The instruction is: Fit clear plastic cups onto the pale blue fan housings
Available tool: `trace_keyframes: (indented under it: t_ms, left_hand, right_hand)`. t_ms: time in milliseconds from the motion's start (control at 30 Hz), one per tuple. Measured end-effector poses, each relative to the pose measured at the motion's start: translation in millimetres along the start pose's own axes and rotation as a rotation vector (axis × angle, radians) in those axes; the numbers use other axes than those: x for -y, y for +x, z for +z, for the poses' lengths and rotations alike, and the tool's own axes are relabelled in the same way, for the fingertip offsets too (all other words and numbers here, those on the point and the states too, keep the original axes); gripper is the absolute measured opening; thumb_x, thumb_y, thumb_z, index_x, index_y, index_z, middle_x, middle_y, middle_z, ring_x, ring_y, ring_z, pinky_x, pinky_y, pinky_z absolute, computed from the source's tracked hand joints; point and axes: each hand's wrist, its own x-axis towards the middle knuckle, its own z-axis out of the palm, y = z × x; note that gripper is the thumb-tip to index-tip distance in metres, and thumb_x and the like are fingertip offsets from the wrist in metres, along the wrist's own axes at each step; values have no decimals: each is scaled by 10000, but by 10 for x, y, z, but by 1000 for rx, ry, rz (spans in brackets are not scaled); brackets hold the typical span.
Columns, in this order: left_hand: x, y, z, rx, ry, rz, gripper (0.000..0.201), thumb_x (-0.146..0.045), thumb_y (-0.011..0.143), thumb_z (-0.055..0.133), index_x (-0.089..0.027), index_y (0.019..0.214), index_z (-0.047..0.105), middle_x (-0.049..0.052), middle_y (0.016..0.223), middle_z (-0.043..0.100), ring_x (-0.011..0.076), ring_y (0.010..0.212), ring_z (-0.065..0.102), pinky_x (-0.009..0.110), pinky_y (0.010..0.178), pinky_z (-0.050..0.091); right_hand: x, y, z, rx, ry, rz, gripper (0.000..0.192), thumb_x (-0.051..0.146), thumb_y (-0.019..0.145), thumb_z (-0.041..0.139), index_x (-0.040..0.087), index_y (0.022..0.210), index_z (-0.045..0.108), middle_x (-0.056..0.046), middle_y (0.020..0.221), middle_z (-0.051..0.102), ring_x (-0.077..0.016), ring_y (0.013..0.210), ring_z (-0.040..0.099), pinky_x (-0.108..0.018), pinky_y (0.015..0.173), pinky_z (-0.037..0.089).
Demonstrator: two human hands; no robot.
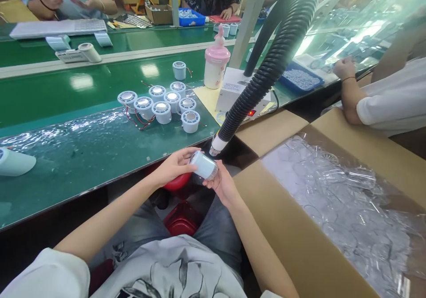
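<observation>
Both hands, left (175,167) and right (223,183), hold a pale-blue cylinder (203,165) between closed fingers, just beneath the black hose nozzle (218,145).

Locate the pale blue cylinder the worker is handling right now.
Head view, lower centre: the pale blue cylinder is held between the left hand and the right hand, just below the black corrugated hose's nozzle, left of the cardboard box.

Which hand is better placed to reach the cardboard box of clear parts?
Probably the right hand: it is beside the cardboard box, while the left hand is farther away. Both hold the pale blue cylinder.
</observation>
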Motion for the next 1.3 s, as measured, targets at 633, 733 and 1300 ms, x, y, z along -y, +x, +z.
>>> trace_keyframes:
  t_ms: [633, 733, 1300]
  left_hand:
    - [-265, -844, 195, -111, 263, 215, 267, -295, 795, 658, -191, 1028, 581, 73, 1083, 618, 191, 952, 582, 274, 775, 464]
    - [-263, -853, 235, -155, 272, 221, 193, -320, 828, 615, -179, 958, 591, 75, 1063, 629, 181, 914, 581, 271, 748, 460]
    - [-389, -1057, 188, -3, 421, 112, 620, -259, 722, 736, -246, 1272, 450, 107, 1341, 477, 254, 1147, 528, 341, 926, 463]
  right_hand:
    - [105, -662, 293, 118, -284, -42, 455, 624, 764, 571, 204, 898, 456, 45, 627, 613, -99, 404, 586, -156, 322, 430]
    - [80, -684, 286, 135, -303, -41, 440, 609, 780, 565, 204, 915, 458, 48, 628, 601, -102, 412, 594, -157, 328, 437]
    - [83, -699, 352, 170, -283, 43, 458, 655, 770, 521, 210, 846, 448, 54, 508, 577, -104, 356, 553, -148, 287, 395]
